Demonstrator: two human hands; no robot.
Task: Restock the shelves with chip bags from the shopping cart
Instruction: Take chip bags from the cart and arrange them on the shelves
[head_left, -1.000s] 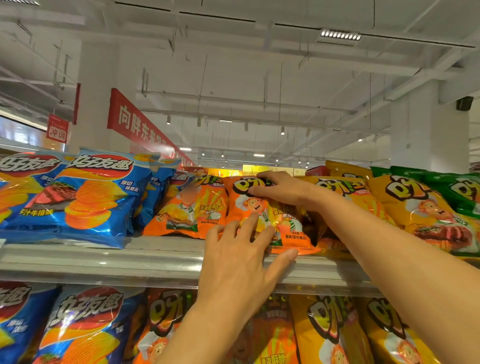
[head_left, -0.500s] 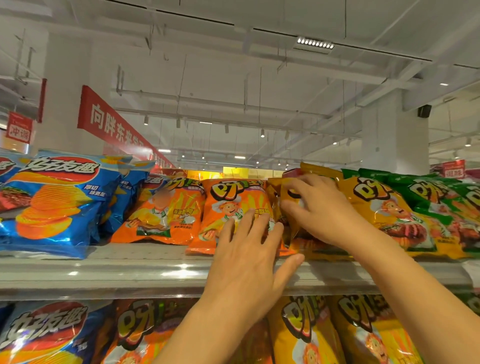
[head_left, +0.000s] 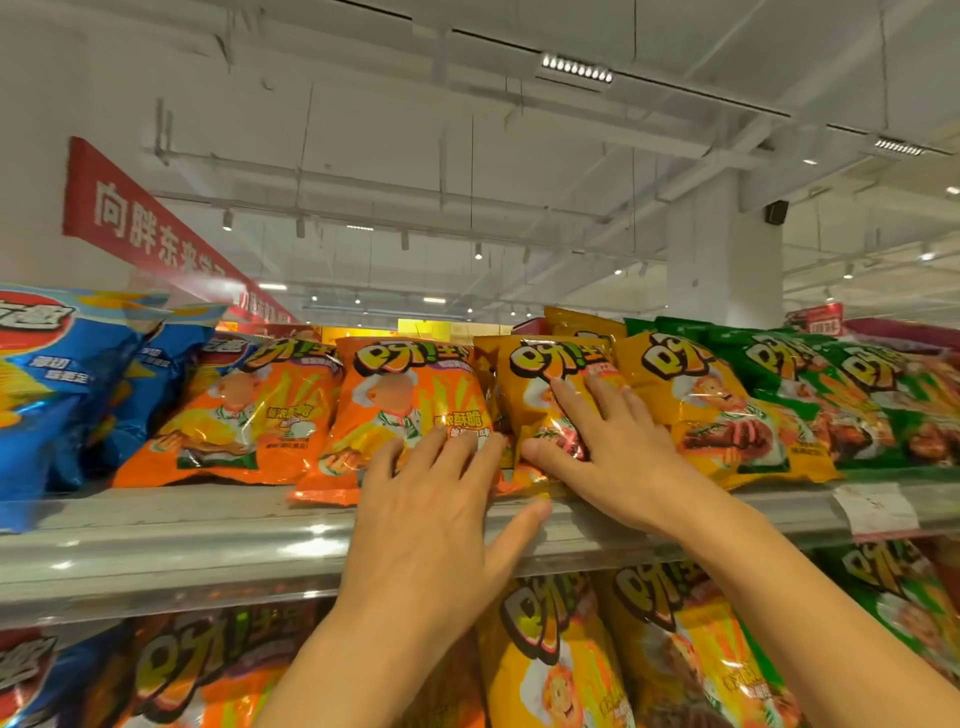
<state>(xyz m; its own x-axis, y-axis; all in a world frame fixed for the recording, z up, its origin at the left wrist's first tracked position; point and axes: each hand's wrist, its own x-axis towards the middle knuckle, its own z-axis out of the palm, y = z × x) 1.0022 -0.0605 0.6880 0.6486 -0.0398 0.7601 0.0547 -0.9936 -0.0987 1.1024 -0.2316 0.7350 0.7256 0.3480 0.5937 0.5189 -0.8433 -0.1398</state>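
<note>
Overhead, we note left hand flat, fingers straight on orange chip bag, right hand spread, pressing yellow chip bag just right of it, both bags on top shelf, green bags far right.

Yellow chip bag: leaning back on the top shelf, under the right hand's fingers. Orange chip bag: immediately left, lower edge overhanging the shelf lip, touched by the left hand's fingertips.

roughly fifteen chip bags, two hands
</note>
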